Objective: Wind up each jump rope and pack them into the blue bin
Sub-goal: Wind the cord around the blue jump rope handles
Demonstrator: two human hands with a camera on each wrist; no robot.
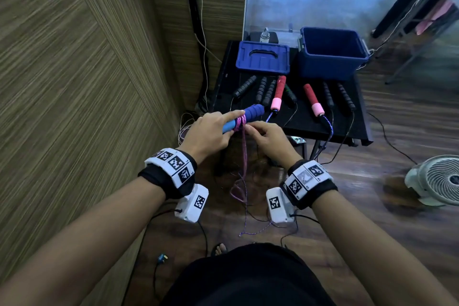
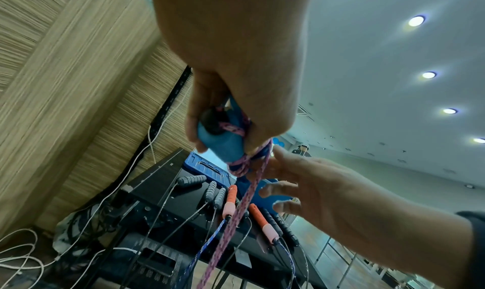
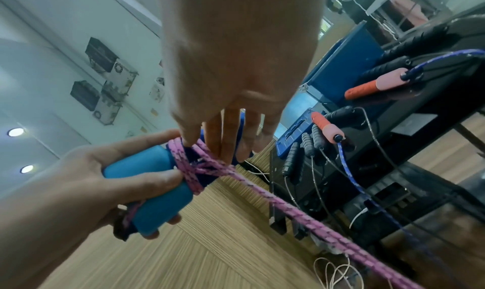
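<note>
- The left hand grips the blue handles, fingers curled round them, at about 11 o'clock from the right hand
- The right hand's fingertips pinch the pink rope at the wraps; the rest hangs toward 6 o'clock
- Best keep each turn taut and laid beside the last, thumb pinning the coil
- The blue bin stands open at 1 o'clock, on the black table
</note>
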